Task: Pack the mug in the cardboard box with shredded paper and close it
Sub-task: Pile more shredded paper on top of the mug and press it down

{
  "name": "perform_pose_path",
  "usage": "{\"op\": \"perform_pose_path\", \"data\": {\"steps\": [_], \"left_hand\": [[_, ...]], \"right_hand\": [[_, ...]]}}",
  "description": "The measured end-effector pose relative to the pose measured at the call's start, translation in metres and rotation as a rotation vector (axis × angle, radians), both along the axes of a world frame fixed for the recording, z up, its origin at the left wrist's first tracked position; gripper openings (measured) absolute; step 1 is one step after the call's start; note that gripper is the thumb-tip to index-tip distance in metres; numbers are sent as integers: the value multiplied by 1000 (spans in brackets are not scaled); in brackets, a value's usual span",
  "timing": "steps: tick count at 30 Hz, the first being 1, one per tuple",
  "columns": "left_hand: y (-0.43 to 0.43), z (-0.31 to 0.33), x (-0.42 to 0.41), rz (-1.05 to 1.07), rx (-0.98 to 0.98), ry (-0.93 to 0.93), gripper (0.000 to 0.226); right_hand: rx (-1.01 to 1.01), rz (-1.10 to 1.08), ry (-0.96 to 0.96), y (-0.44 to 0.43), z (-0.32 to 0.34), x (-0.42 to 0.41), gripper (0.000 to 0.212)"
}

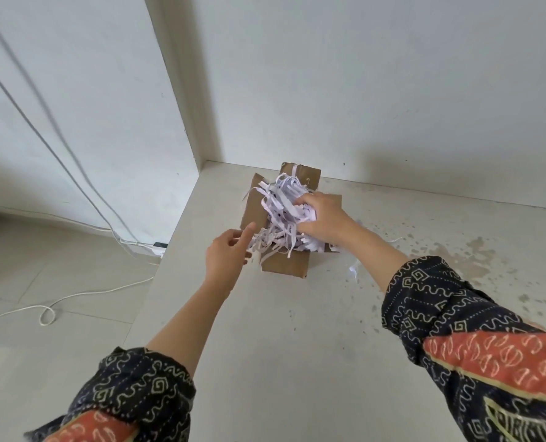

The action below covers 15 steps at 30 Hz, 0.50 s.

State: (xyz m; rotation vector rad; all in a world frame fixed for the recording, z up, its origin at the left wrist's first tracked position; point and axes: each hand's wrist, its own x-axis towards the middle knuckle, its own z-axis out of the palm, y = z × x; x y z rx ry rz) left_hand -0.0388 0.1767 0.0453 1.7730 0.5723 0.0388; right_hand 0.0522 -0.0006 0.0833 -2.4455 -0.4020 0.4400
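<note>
1. I see the small brown cardboard box (284,266) standing open on the pale speckled counter (297,346), near the wall corner.
2. A heap of white shredded paper strips (281,205) overflows its top (some strands hang over the near wall).
3. My right hand (322,223) is curled over the heap, fingers closed on a bunch of strips.
4. My left hand (228,253) hovers just beside the box, fingers loosely spread, index finger extended, gripping nothing.
5. I cannot find the mug; the paper covers the box's inside.

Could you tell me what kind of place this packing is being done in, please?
Probably a plain room in a home: bare white walls, a tiled floor with loose white cables, and a stained pale worktop holding the cardboard box.
</note>
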Motion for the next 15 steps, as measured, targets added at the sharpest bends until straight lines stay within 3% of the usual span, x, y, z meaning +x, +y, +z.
{"op": "perform_pose_path", "data": {"steps": [3,7,11,15], "left_hand": [[-5,0,11,60,-205,10,28],[2,-5,16,51,-181,23,34],[3,-5,13,21,-162,-10,36],[6,-7,12,-18,-118,-46,44]], "right_hand": [[51,30,26,0,5,-2,57],[31,19,128,4,6,-4,70],[-82,90,114,14,0,-2,67],[-102,114,113,30,-4,5,81]]}}
